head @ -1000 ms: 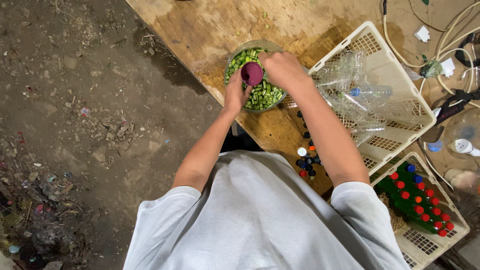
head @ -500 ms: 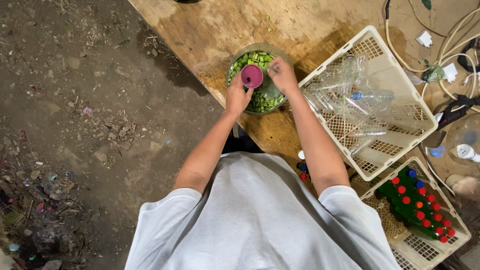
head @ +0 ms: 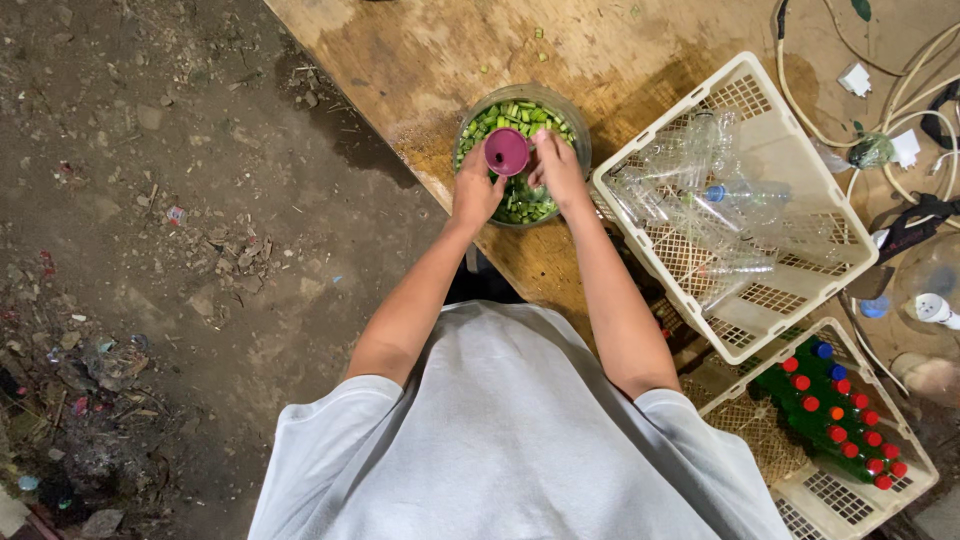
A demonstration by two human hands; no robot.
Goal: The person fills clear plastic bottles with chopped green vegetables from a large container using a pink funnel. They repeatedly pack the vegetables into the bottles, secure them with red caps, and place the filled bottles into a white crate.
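Magenta funnel (head: 506,151); green chopped vegetables (head: 520,200); cream lattice crate (head: 700,100); green bottles (head: 830,410), red and blue caps; white shirt (head: 510,440).

two baskets (head: 745,85), one bowl (head: 575,130), one funnel (head: 506,151).

Worn wooden table (head: 420,60) beside littered dirt floor (head: 150,250)

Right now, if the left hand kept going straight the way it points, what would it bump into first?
The left hand points up and slightly right, toward the pink funnel above the bowl of chopped greens. It would likely meet the funnel first, though depth is hard to judge from above.
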